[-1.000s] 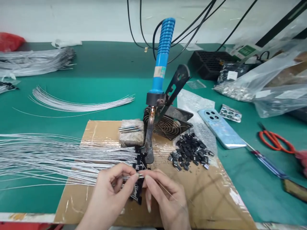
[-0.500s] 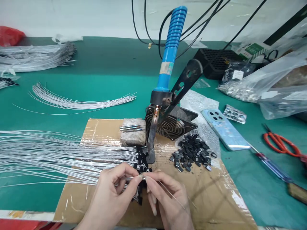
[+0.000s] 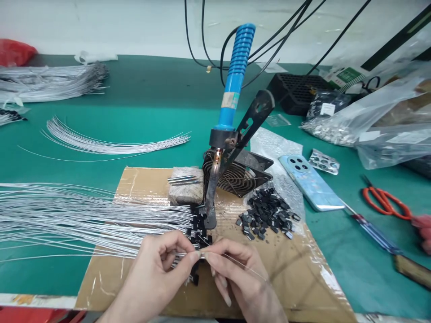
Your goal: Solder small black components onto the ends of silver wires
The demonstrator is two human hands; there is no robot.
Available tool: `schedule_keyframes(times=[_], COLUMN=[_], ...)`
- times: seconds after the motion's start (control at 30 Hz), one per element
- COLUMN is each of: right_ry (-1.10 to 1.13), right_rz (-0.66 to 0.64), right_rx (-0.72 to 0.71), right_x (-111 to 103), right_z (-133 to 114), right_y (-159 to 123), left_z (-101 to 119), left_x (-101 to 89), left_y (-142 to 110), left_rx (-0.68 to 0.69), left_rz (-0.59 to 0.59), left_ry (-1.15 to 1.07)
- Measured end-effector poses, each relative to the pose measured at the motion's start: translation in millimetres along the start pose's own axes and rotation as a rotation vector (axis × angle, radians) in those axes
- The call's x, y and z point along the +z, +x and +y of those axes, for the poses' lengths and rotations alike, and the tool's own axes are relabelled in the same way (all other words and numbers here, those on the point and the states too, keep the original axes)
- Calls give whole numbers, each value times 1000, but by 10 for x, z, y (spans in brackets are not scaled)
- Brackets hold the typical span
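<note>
My left hand (image 3: 164,269) is closed in a pinch, thumb against forefinger, on a thin white wire. Fingertip to fingertip with it, my right hand (image 3: 239,273) pinches too, and a thin strand of wire (image 3: 247,268) runs from its fingers towards the lower right. What lies between the touching fingertips is mostly hidden. Just beyond them, a row of black connectors (image 3: 198,229) ends a wide spread of white wires (image 3: 84,224). Over these connectors stands a soldering iron (image 3: 232,89) with a blue handle, its bent tip pointing down.
A cardboard sheet (image 3: 286,278) lies under the work. Small black parts (image 3: 269,213) are heaped to the right, near a fan (image 3: 235,177), a blue phone (image 3: 313,184), a screwdriver (image 3: 373,231) and orange-handled scissors (image 3: 387,202). Behind, more wires (image 3: 114,146) lie loose.
Both hands stay pinched together, shifting only slightly down and right, with the right hand's fingers a little lower. The view swings right, then partly back; nothing is let go.
</note>
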State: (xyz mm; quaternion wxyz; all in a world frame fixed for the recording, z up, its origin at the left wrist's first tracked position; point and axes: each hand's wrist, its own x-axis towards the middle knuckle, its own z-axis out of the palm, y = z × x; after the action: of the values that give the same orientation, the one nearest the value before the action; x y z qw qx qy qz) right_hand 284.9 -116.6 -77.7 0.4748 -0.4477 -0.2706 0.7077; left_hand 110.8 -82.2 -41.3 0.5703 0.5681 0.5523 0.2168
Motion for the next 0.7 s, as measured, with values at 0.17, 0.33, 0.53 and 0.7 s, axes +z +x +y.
schedule_keyframes(times=[0.17,0.33,0.53,0.7], right_ry=[48,147,205,162], right_rz=[8,47,94,89], right_rx=[-6,-24,-32,-76], right_x=[20,84,156,164], right_z=[74,129,152,154], right_y=[-3,17,17,15], left_z=[-30,-79,-140,-151], left_x=[53,110,170,173], left_y=[6,1,2,6], left_rx=[36,107,152,150], left_rz=[75,155,234,227], left_ry=[-13,18,0,-20])
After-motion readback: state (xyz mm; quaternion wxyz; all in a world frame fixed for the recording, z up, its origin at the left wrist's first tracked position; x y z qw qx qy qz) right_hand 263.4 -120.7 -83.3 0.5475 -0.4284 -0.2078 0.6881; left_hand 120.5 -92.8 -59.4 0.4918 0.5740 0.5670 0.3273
